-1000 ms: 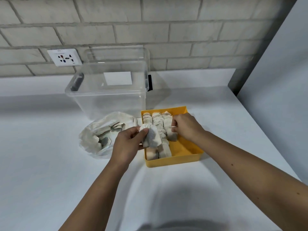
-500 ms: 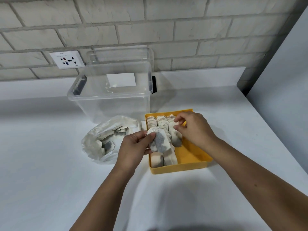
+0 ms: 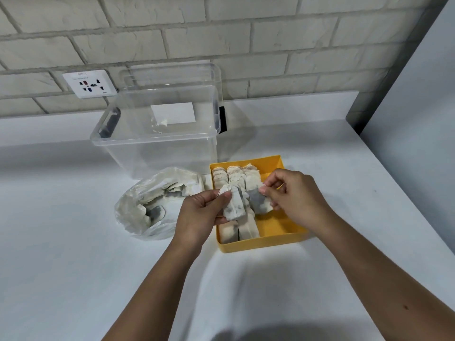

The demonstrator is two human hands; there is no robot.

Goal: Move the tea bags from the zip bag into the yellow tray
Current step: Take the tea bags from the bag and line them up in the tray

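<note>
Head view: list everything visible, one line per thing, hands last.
Yellow tray: one, yellow, on counter, right of zip bag.
Tea bags in tray: rows, off-white, left side; exact count unclear.
Zip bag: one, clear, left of tray, tea bags inside.
Storage box: one, clear, behind the bag.
Wall socket: one, white, brick wall.
Counter: white.
Left hand: grip on a tea bag.
Right hand: grip on a darker tea bag.

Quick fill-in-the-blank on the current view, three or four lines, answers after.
1. Each hand, left hand and right hand, holds one ____.
2. The tray is coloured ____.
3. The zip bag lies to the ____ of the tray.
4. The clear box stands ____ the zip bag, toward the wall.

Missing words: tea bag; yellow; left; behind
</note>
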